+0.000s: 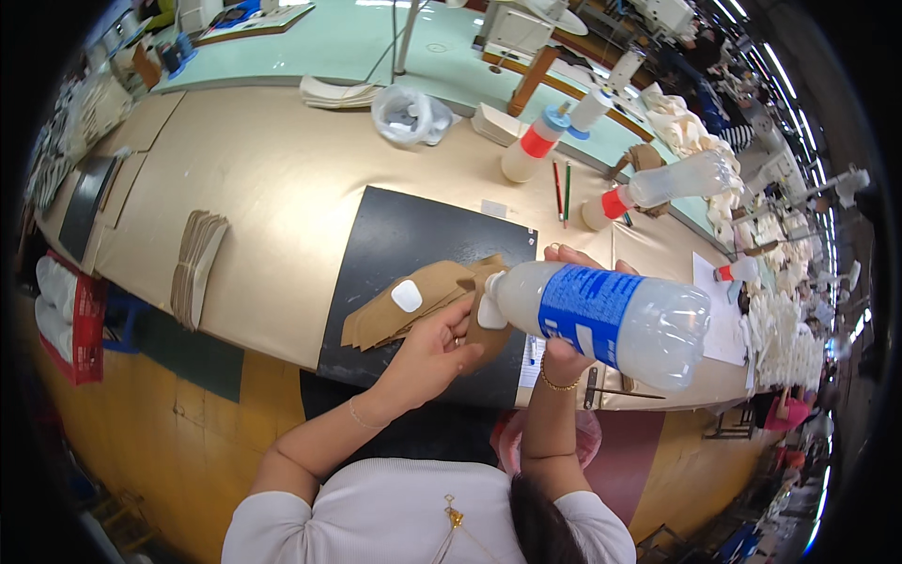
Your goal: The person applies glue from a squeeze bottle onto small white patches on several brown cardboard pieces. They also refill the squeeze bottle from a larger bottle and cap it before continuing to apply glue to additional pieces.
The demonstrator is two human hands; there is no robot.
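Note:
My right hand (567, 363) grips a clear plastic bottle (662, 334) with a blue label, tipped on its side. Its narrow neck points left and meets a white patch (489, 315) on a brown cut piece (490, 350). Between the fingers of my left hand (425, 365), the edge of that brown piece is pinched. Just beyond lies a fanned pile of brown cut pieces (376, 324), with another white patch (406, 295) on top. This pile rests on a black board (395, 226). Part of my right hand is hidden behind the bottle.
A stack of brown pieces (199, 268) lies left on the tan table (272, 169). At the back stand a plastic bag (409, 115) and a red-banded bottle (534, 148); another banded bottle (611, 202) is further right. Two pencils (567, 193) and scissors (625, 393) also lie there.

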